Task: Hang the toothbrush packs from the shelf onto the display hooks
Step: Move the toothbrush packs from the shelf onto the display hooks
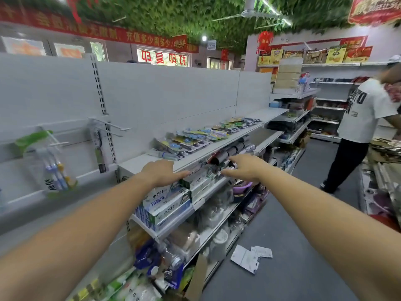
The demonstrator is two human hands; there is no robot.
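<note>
Several toothbrush packs (pixel 195 137) lie flat in a row on the white upper shelf (pixel 138 164). Both my arms reach forward. My left hand (pixel 161 172) is flat and empty at the shelf's front edge, fingers straight. My right hand (pixel 244 167) is also empty, fingers extended just below and in front of the shelf edge. On the back panel to the left are display hooks (pixel 112 127). One hook carries a dark toothbrush pack (pixel 98 148). Further left hangs a green-topped pack (pixel 52 166) of toothbrushes.
Toothpaste boxes (pixel 169 203) fill the shelf below my hands, with dark rolls (pixel 230 153) beside them. Lower shelves hold mixed goods. Torn packaging (pixel 249 256) lies on the grey aisle floor. A person in a white T-shirt (pixel 364 109) stands in the aisle at right.
</note>
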